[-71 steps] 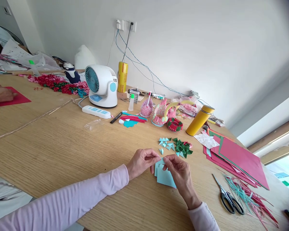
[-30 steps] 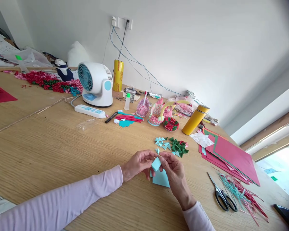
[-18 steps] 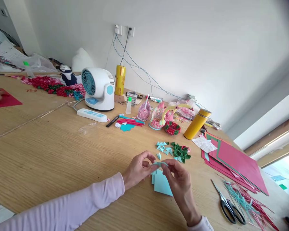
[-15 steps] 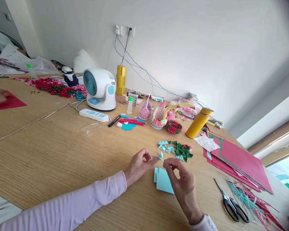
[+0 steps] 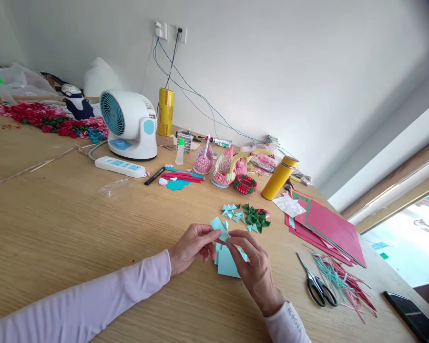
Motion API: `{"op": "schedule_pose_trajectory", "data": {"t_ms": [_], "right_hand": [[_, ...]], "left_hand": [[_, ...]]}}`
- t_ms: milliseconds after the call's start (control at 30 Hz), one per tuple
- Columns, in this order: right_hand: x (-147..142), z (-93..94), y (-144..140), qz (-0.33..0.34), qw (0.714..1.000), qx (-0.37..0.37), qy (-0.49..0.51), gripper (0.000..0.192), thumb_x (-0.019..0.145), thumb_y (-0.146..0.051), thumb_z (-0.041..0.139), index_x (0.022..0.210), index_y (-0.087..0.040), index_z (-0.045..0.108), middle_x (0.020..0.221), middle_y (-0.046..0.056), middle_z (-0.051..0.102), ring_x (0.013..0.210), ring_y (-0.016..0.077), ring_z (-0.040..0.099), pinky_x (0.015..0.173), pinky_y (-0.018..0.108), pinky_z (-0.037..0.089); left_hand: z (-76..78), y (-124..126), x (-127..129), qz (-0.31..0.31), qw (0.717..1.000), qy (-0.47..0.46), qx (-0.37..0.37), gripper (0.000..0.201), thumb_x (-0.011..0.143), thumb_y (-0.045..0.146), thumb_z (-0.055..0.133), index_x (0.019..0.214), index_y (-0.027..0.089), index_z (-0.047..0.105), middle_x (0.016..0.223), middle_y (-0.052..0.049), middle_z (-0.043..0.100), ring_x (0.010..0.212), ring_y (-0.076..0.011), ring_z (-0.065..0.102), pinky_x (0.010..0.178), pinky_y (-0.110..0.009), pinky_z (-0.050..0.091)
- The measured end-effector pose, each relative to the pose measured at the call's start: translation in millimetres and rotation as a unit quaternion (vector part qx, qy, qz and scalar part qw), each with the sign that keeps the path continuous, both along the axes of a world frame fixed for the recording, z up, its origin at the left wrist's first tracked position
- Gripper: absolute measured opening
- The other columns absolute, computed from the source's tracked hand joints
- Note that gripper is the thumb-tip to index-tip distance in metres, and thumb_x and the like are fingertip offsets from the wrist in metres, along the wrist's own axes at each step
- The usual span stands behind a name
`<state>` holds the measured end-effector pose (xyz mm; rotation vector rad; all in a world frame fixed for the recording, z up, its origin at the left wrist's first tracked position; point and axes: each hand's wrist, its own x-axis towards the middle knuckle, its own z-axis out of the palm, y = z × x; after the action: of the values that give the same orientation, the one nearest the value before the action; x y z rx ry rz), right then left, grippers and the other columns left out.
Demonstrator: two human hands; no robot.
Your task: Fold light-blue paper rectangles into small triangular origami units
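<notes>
Hands: left hand (image 5: 191, 242) and right hand (image 5: 252, 264), each grip pinching one blue paper (image 5: 219, 225), lower centre of frame, above blue stack (image 5: 226, 261) on worktop (image 5: 75, 224).

A home craft room: beyond the hands, paper swans (image 5: 221, 167) crowd the wooden table (image 5: 57, 224) (a desk fan (image 5: 128, 125) too); scissors (image 5: 316, 286) and red sheets (image 5: 325, 224) lie rightward.
</notes>
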<state>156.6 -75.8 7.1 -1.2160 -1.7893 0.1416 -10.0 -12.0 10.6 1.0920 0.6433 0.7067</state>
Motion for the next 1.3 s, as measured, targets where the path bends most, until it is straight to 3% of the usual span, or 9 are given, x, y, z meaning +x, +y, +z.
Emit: {"op": "schedule_pose_trajectory", "data": {"t_ms": [233, 467, 767, 900, 1067, 1200, 1300], "right_hand": [[3, -0.6, 4, -0.040, 0.991, -0.071, 0.106, 0.016, 0.088, -0.029, 0.058, 0.075, -0.020, 0.063, 0.097, 0.008, 0.069, 0.072, 0.0169, 0.061, 0.061, 0.029, 0.046], [6, -7.4, 7, -0.022, 0.965, -0.162, 0.207, 0.027, 0.084, -0.043, 0.062, 0.075, -0.018, 0.062, 0.073, 0.004, 0.067, 0.064, 0.0162, 0.060, 0.058, 0.027, 0.046], [3, -11.3, 8, -0.035, 0.946, -0.198, 0.256, 0.031, 0.080, -0.048, 0.067, 0.074, -0.018, 0.061, 0.062, 0.003, 0.064, 0.056, 0.0162, 0.058, 0.053, 0.027, 0.045], [3, -11.5, 9, -0.026, 0.945, -0.200, 0.259, 0.031, 0.080, -0.048, 0.066, 0.075, -0.018, 0.061, 0.066, 0.004, 0.067, 0.057, 0.0163, 0.058, 0.055, 0.027, 0.045], [1, -8.5, 7, -0.005, 0.936, -0.207, 0.283, 0.030, 0.079, -0.047, 0.068, 0.075, -0.018, 0.060, 0.070, 0.005, 0.068, 0.060, 0.0158, 0.059, 0.057, 0.027, 0.046], [0, -9.9, 8, -0.013, 0.923, -0.214, 0.320, 0.034, 0.074, -0.049, 0.072, 0.071, -0.017, 0.059, 0.062, 0.002, 0.062, 0.053, 0.0136, 0.055, 0.050, 0.024, 0.044], [-1, -11.2, 8, -0.006, 0.918, -0.214, 0.334, 0.033, 0.076, -0.049, 0.070, 0.071, -0.018, 0.059, 0.058, 0.000, 0.060, 0.052, 0.0129, 0.054, 0.049, 0.023, 0.042]], "left_hand": [[-1.6, 4, 6, -0.038, 0.997, 0.013, 0.067, 0.048, 0.076, 0.056, 0.063, 0.084, 0.009, 0.065, 0.053, -0.004, 0.065, 0.045, -0.0123, 0.059, 0.041, -0.019, 0.042], [-4.8, 6, 6, -0.052, 0.991, 0.034, 0.120, 0.047, 0.078, 0.056, 0.061, 0.077, 0.009, 0.063, 0.054, -0.007, 0.067, 0.045, -0.0140, 0.061, 0.041, -0.020, 0.045], [-4.9, 3, 7, -0.056, 0.992, 0.028, 0.107, 0.045, 0.078, 0.053, 0.062, 0.081, 0.008, 0.066, 0.056, -0.006, 0.066, 0.047, -0.0134, 0.061, 0.043, -0.020, 0.046], [-10.4, 4, 8, -0.051, 0.991, 0.012, 0.126, 0.043, 0.071, 0.049, 0.071, 0.084, 0.008, 0.068, 0.062, -0.005, 0.066, 0.048, -0.0128, 0.061, 0.045, -0.021, 0.047], [-15.2, 5, 9, -0.040, 0.992, 0.008, 0.121, 0.043, 0.073, 0.051, 0.069, 0.081, 0.009, 0.065, 0.063, -0.005, 0.065, 0.046, -0.0120, 0.060, 0.045, -0.022, 0.048], [-12.7, 5, 10, -0.047, 0.993, -0.034, 0.100, 0.043, 0.074, 0.049, 0.069, 0.088, 0.009, 0.064, 0.081, -0.008, 0.067, 0.059, -0.0140, 0.064, 0.046, -0.021, 0.050], [-8.4, 4, 13, -0.040, 0.995, -0.060, 0.067, 0.039, 0.073, 0.044, 0.072, 0.088, 0.009, 0.064, 0.080, -0.008, 0.066, 0.067, -0.0151, 0.065, 0.048, -0.020, 0.050]]}}
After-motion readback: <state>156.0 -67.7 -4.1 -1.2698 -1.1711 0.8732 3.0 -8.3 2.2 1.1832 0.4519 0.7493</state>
